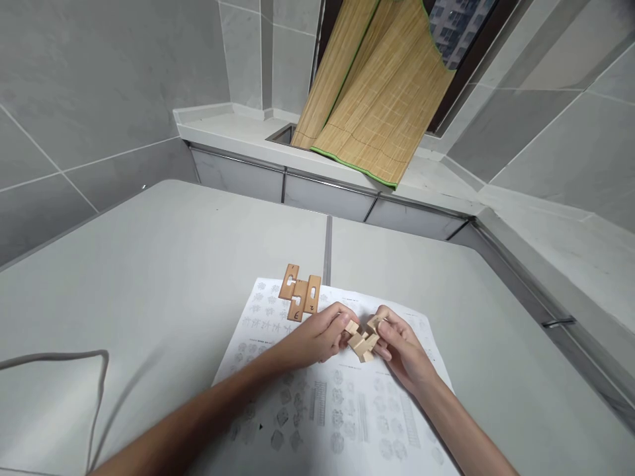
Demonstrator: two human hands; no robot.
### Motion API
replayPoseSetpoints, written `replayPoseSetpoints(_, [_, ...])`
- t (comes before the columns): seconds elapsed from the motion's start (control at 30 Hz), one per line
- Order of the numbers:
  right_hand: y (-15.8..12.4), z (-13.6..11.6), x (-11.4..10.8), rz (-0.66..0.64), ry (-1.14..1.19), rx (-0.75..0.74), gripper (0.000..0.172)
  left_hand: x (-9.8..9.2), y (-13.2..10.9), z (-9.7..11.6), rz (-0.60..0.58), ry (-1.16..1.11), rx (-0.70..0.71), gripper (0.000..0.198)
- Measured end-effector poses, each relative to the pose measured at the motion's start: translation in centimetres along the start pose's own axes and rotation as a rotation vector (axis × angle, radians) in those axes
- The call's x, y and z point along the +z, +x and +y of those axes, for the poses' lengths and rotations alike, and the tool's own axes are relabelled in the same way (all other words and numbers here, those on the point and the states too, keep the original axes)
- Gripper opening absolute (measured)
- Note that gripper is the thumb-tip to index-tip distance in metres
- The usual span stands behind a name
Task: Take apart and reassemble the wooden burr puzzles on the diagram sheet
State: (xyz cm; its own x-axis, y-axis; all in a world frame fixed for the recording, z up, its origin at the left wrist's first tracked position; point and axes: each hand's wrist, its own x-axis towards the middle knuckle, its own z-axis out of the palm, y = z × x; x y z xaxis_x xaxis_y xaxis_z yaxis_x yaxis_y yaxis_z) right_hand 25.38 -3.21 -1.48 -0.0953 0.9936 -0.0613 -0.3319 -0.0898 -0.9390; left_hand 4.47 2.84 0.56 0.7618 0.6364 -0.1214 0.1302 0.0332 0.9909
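Smooth, matt wooden pieces [361, 345]

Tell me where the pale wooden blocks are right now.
In the head view, the pale wooden blocks are below and right of centre, held between the left hand and right hand, over the printed sheet.

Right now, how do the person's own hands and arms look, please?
The left hand and right hand are bare: no gloves, no visible rings. The left forearm and right forearm show no sleeve, watch or bracelet within the frame.
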Motion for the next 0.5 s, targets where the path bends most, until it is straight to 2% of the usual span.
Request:
replayPoseSetpoints(0.2, [-0.1,0.1,0.5,0.009,-0.125,-0.019,0.040,0.3,0.1,-0.4,-0.066,0.042,0.010,0.044])
replayPoseSetpoints(0.33, [-0.3,0.1,0.8,-0.028,-0.150,-0.016,0.035,0.3,0.1,-0.1,-0.111,0.043,0.019,0.042])
replayPoseSetpoints(0.5, [-0.4,0.0,1.1,-0.014,-0.196,-0.040,0.037,0.1,0.0,0.3,-0.134,0.069,0.037,0.041])
